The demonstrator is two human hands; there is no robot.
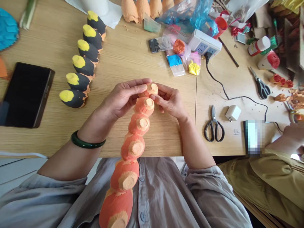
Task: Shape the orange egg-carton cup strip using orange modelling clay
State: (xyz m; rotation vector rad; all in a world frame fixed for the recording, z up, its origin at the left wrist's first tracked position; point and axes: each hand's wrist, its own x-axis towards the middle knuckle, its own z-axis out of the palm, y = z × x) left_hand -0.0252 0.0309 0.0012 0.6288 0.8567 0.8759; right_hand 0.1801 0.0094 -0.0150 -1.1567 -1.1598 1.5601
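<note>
A long strip of egg-carton cups (133, 147), coated in orange-red clay with pale peach round tips, stretches from above the table edge down toward my shirt. My left hand (120, 98) grips its far end from the left, thumb on the last cup. On the other side of that same cup, my right hand (171, 99) pinches with thumb and fingers. The last cup is mostly peach with little red showing. To the left lies a second strip of egg-carton cups (86, 65), covered in black with yellow tips.
A black tablet (23, 95) lies left. Clay packets (175, 63) and a white power strip (204, 42) sit at the back. Black-handled scissors (214, 126), a white charger (233, 113) and a phone (253, 137) are at right, beside another person's hand (292, 136).
</note>
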